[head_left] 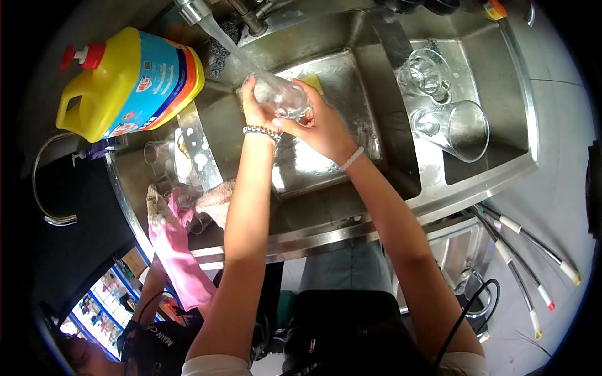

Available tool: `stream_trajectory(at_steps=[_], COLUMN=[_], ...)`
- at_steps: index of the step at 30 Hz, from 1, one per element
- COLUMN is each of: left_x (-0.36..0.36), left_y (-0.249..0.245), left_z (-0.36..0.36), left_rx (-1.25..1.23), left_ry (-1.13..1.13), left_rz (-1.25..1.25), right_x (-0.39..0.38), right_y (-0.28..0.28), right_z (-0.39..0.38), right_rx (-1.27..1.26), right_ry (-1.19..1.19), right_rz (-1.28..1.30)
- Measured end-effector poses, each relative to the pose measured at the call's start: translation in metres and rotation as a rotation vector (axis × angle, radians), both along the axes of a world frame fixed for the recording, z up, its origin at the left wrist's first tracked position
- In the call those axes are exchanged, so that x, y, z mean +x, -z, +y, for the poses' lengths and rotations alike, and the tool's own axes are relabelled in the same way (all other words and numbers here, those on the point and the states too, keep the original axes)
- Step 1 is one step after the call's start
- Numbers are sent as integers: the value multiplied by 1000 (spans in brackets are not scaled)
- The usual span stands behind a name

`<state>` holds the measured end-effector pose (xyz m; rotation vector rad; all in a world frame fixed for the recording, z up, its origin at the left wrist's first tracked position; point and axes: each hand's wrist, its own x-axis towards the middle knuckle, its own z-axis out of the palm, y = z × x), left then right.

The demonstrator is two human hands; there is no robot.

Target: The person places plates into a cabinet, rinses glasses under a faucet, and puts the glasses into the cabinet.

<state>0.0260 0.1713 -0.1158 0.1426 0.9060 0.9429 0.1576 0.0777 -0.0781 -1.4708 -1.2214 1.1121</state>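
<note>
Under the running water, my left hand [256, 109] and my right hand [326, 125] hold a clear glass [285, 100] between them, above the middle sink basin [370, 125]. The fingers of both hands curl round its sides, and water splashes in and over it. A beaded bracelet circles each wrist. The faucet [193, 11] pours from the upper left. A yellow sponge [311, 83] shows just behind the glass.
Two clear glass vessels, one a pitcher [461, 131], lie in the right basin. A large yellow bottle [135, 84] stands at the upper left. A co-worker's pink-gloved hand [179, 250] reaches into the left basin beside glasses. Several poles [520, 250] lean at the lower right.
</note>
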Motion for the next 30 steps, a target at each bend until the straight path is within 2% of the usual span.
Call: stream_trajectory(at_steps=[3,4,7,9,10,11,12,13,14,17,19,21,23,26,28,30], left_x=[1,2,11,22,21,20,18,19,26,30,22,20,15,10,8,16], left_y=[18,23,24,3,9,14,18,24,10,-12,-14,-13,-19,-9,-3,-26], left_z=[0,-5,-8,-14,-14,-15,-16,-21,-32,-48,-43,-32,-37,-32,-38,-44], left_rx=[-144,-102,-145,-108,-114,-118,-30,149,327,711,1005,942,1074,933,953,928], left_ry=[-109,-64,-185,-208,-251,-295,-318,-279,-237,-132,-75,-160,16,-33,29,126], left_rz=[-92,-72,-84,-53,-159,-268,-260,-96,68,478,786,931,979,1032,1009,959], right_x=[-3,-4,-6,-5,-4,-1,5,12,18,18,19,18,18,19,18,21], right_y=[0,4,5,10,12,13,14,17,37,42,49,55,59,61,67,45], right_z=[2,4,10,11,11,11,9,7,4,-10,-12,-18,-21,-26,-31,-24], right_rx=[-11,-5,39,27,23,-122,-268,-414,-495,-588,-644,-660,-627,-593,-582,-629], right_ry=[18,23,46,158,214,230,247,261,218,334,380,400,385,342,339,344], right_rz=[-13,-13,-151,-59,-13,188,389,589,749,758,652,593,578,590,596,629])
